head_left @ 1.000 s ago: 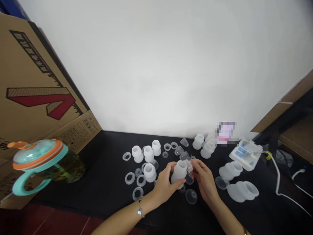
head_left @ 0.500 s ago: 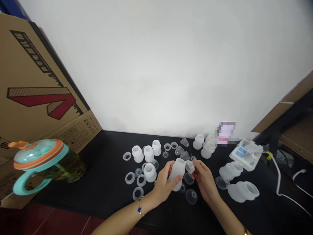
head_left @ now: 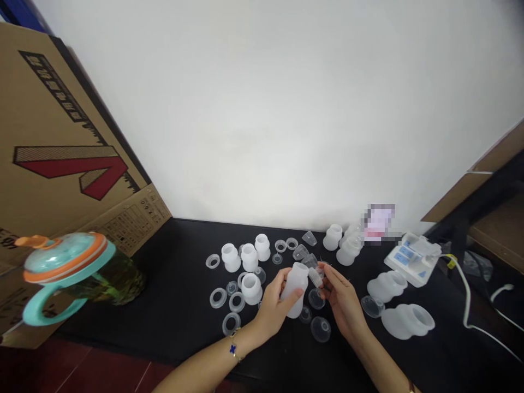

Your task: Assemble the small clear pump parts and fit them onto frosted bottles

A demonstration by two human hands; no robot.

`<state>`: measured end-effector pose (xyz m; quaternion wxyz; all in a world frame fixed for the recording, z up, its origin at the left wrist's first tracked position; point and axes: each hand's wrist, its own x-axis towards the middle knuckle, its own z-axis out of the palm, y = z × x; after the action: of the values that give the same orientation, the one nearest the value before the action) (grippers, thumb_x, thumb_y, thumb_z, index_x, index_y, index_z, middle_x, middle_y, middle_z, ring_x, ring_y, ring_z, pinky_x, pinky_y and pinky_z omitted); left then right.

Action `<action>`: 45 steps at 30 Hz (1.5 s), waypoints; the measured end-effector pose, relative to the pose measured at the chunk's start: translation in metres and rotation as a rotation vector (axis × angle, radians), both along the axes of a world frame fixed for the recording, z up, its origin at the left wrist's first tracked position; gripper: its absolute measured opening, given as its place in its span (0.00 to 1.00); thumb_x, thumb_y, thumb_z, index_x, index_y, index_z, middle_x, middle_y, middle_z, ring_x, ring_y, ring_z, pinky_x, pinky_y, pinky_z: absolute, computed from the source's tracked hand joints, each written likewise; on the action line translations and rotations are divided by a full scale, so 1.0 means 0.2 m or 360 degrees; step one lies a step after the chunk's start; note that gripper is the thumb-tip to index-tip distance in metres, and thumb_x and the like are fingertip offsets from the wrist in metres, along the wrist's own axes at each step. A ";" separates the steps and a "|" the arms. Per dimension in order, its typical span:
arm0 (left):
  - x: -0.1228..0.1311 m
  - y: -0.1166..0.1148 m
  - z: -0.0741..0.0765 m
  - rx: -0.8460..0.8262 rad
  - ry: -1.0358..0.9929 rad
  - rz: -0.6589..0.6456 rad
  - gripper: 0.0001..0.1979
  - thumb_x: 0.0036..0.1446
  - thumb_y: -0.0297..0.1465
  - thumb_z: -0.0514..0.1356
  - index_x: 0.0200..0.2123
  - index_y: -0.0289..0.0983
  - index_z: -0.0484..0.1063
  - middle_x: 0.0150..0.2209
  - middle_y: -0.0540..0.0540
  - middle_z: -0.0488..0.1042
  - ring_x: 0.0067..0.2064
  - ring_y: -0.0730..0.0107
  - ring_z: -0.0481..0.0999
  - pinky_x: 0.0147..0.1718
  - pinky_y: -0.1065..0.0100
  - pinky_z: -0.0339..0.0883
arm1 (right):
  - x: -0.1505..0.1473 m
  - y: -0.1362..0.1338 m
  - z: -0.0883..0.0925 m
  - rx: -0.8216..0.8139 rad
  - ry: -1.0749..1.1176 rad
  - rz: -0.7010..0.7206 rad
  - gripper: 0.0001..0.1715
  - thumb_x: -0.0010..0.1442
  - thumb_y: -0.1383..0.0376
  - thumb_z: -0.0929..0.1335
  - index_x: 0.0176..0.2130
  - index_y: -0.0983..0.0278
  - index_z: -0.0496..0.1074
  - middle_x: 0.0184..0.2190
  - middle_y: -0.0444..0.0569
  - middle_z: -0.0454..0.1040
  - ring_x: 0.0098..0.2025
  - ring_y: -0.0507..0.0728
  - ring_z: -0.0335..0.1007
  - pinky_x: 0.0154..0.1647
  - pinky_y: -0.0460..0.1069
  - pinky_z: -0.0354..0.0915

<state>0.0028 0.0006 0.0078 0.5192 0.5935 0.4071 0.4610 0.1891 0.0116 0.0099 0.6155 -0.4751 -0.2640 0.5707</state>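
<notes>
My left hand (head_left: 273, 307) is wrapped round a small frosted white bottle (head_left: 295, 284), held tilted just above the black table (head_left: 176, 305). My right hand (head_left: 343, 301) pinches a small clear plastic piece (head_left: 315, 277) right at the bottle's neck. Around my hands lie several clear domed caps (head_left: 320, 329), white rings (head_left: 231, 323) and more small white bottles (head_left: 250, 288).
A teal and orange lidded jug (head_left: 69, 275) stands at the left in front of a leaning cardboard box (head_left: 61, 147). Two larger white bottles (head_left: 407, 320) lie at the right, beside a white device (head_left: 413, 256) with a cable (head_left: 466, 305). A white wall backs the table.
My left hand has tilted the bottle and lifted it slightly to the left. My right hand has kept the clear piece at the bottle's mouth.
</notes>
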 end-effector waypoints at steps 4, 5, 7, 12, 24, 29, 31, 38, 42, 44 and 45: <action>0.00 0.00 0.01 -0.0009 -0.0033 -0.0022 0.20 0.65 0.42 0.60 0.56 0.38 0.70 0.49 0.44 0.78 0.49 0.58 0.77 0.50 0.62 0.69 | 0.00 0.00 0.01 -0.0020 0.0040 0.0027 0.22 0.51 0.52 0.79 0.43 0.61 0.84 0.42 0.51 0.80 0.29 0.54 0.66 0.20 0.46 0.64; 0.00 0.01 0.01 -0.0006 -0.0051 -0.0029 0.20 0.66 0.42 0.60 0.56 0.38 0.70 0.49 0.44 0.78 0.50 0.58 0.77 0.51 0.62 0.69 | 0.00 0.00 0.01 -0.0023 0.0046 0.0032 0.22 0.51 0.52 0.79 0.43 0.61 0.84 0.43 0.51 0.80 0.29 0.53 0.66 0.20 0.46 0.64; 0.00 0.01 0.02 -0.0004 -0.0079 -0.0032 0.20 0.67 0.41 0.59 0.56 0.38 0.71 0.50 0.44 0.78 0.51 0.57 0.76 0.52 0.62 0.68 | 0.00 0.00 0.02 -0.0024 0.0055 0.0034 0.22 0.50 0.52 0.79 0.43 0.61 0.84 0.44 0.52 0.80 0.29 0.53 0.66 0.20 0.45 0.64; 0.00 0.01 0.02 -0.0007 -0.0115 -0.0022 0.21 0.67 0.42 0.59 0.58 0.37 0.71 0.53 0.43 0.78 0.54 0.56 0.75 0.55 0.60 0.66 | -0.01 0.00 0.03 -0.0004 0.0010 0.0017 0.20 0.50 0.53 0.79 0.40 0.61 0.85 0.44 0.53 0.80 0.28 0.53 0.66 0.19 0.46 0.64; 0.00 0.02 -0.02 -0.0063 -0.0154 -0.0035 0.22 0.64 0.41 0.63 0.57 0.39 0.71 0.53 0.44 0.77 0.53 0.55 0.74 0.54 0.61 0.66 | 0.00 0.00 -0.01 -0.0041 0.0095 0.0013 0.21 0.46 0.52 0.81 0.36 0.62 0.84 0.23 0.43 0.72 0.23 0.50 0.62 0.19 0.44 0.60; 0.00 0.02 -0.03 -0.0104 -0.0097 -0.0031 0.22 0.60 0.40 0.66 0.55 0.39 0.70 0.48 0.45 0.78 0.48 0.58 0.76 0.48 0.63 0.68 | 0.00 0.00 0.01 -0.0043 0.0060 -0.0006 0.23 0.44 0.52 0.82 0.35 0.63 0.83 0.21 0.42 0.69 0.23 0.50 0.61 0.19 0.44 0.60; 0.00 0.02 -0.03 -0.0110 -0.0047 -0.0019 0.23 0.59 0.40 0.67 0.55 0.39 0.70 0.47 0.45 0.78 0.47 0.59 0.76 0.46 0.64 0.68 | 0.00 0.00 0.02 -0.0041 0.0056 -0.0011 0.23 0.44 0.52 0.82 0.34 0.64 0.83 0.21 0.42 0.68 0.23 0.50 0.60 0.19 0.44 0.59; 0.01 0.03 -0.04 -0.0111 0.0037 0.0005 0.24 0.56 0.39 0.69 0.54 0.39 0.71 0.46 0.46 0.79 0.44 0.60 0.76 0.43 0.66 0.68 | 0.00 0.00 0.01 -0.0021 0.0106 -0.0031 0.20 0.45 0.52 0.82 0.31 0.64 0.81 0.21 0.40 0.64 0.23 0.48 0.57 0.19 0.43 0.59; 0.01 0.03 -0.05 -0.0114 0.0063 0.0005 0.25 0.56 0.39 0.69 0.54 0.39 0.71 0.46 0.46 0.79 0.44 0.60 0.76 0.43 0.65 0.67 | 0.00 0.00 0.01 -0.0012 0.0119 -0.0035 0.20 0.47 0.53 0.82 0.29 0.64 0.79 0.22 0.40 0.62 0.23 0.48 0.56 0.18 0.43 0.58; 0.01 0.03 -0.05 -0.0124 0.0065 0.0008 0.25 0.55 0.38 0.69 0.54 0.39 0.70 0.46 0.45 0.79 0.44 0.60 0.75 0.43 0.65 0.67 | -0.01 0.00 0.01 -0.0001 0.0120 -0.0037 0.19 0.47 0.54 0.82 0.28 0.64 0.78 0.22 0.39 0.61 0.23 0.48 0.55 0.18 0.43 0.59; 0.01 0.03 -0.05 -0.0130 0.0063 0.0009 0.25 0.55 0.38 0.70 0.54 0.39 0.70 0.46 0.45 0.79 0.44 0.60 0.75 0.43 0.65 0.67 | -0.01 0.00 0.01 0.0008 0.0116 -0.0040 0.19 0.48 0.54 0.82 0.27 0.64 0.77 0.22 0.40 0.61 0.23 0.48 0.55 0.18 0.43 0.59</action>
<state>0.0053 0.0066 -0.0022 0.5335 0.5797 0.4374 0.4336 0.1880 0.0119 0.0124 0.6331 -0.4557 -0.2368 0.5792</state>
